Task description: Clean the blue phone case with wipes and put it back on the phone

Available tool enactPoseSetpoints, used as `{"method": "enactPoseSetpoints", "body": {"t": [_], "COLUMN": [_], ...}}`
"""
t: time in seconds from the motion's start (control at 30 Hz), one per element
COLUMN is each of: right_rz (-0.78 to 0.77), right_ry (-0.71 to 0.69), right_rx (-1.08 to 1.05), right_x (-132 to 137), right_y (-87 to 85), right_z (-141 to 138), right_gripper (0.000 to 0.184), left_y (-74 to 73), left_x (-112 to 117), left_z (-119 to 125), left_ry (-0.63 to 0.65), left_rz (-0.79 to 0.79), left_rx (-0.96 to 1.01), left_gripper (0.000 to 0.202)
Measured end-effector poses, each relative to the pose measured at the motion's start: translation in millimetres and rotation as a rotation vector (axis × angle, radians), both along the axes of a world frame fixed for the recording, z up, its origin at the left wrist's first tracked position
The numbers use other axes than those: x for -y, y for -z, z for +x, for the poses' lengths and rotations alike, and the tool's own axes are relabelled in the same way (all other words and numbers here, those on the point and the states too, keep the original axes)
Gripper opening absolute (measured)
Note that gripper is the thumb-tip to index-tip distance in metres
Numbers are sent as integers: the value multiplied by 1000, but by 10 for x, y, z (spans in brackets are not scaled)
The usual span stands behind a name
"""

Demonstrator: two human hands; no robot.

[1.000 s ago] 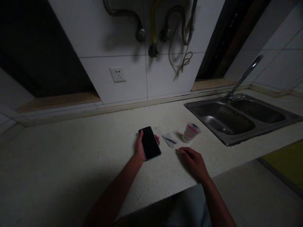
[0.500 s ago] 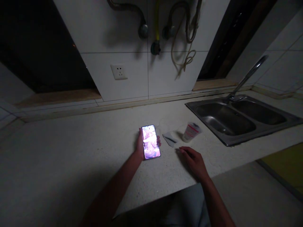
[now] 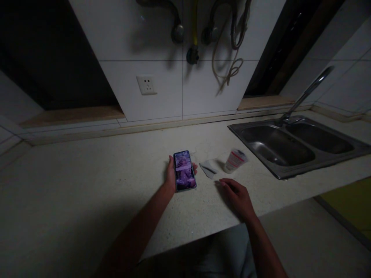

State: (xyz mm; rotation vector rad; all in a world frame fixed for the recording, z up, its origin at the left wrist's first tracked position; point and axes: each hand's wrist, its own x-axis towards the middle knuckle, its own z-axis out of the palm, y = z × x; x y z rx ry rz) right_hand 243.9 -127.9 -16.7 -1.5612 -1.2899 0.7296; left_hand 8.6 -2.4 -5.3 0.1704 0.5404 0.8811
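Note:
In the head view my left hand (image 3: 170,175) is closed around a smartphone (image 3: 184,172), thumb on its left edge and fingertips on its right. Its lit screen shows a purplish-pink picture, too small to make out. To the right, my right hand (image 3: 238,197) rests low over the counter with its fingers curled together; whatever may be in the fingertips is hidden. Just beyond those fingertips lies a small flat pale piece (image 3: 206,166), like paper or foil, with a dark streak. Next to it stands a whitish cup (image 3: 233,161) with red markings.
The pale counter (image 3: 87,173) runs along a tiled wall with a socket (image 3: 147,85), pipe valves and a hanging cord (image 3: 232,71). A steel double sink (image 3: 278,170) with a tap (image 3: 307,92) is set in at the right. The counter's front edge is close to me.
The phone screen has gone from bright to much dimmer, and the room looks darker around it. Both hands stay nearly where they were; the view has shifted slightly.

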Motion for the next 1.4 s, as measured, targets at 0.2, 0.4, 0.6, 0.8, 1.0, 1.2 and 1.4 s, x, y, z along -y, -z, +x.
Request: {"method": "enactPoseSetpoints", "body": {"t": [0.2, 0.4, 0.6, 0.8, 1.0, 1.2, 1.4], "right_rz": [-7, 29, 51, 70, 89, 68, 73], "right_ry": [2, 3, -20, -54, -77, -106, -189], "right_rx": [-28, -53, -54, -46, -26, -43, 16], "right_x": [-24, -47, -48, -43, -36, 27, -27], "right_y": [-7, 1, -14, 4, 2, -86, -123], "right_z": [7, 5, 7, -1, -22, -367, -756], "right_gripper": [41, 41, 40, 37, 36, 44, 43], "left_y": [-32, -82, -93, -33, -37, 13, -24], "left_x": [16, 28, 100, 116, 174, 241, 295], "left_z": [7, 30, 52, 13, 79, 212, 253], "left_ry": [13, -30, -191, -446, -448, -451, -479], "left_rz": [22, 30, 87, 263, 311, 344, 350], "left_rx": [-3, -159, -465, -774, -820, -746, -761], "left_gripper": [77, 75, 64, 50, 52, 54, 47]}}
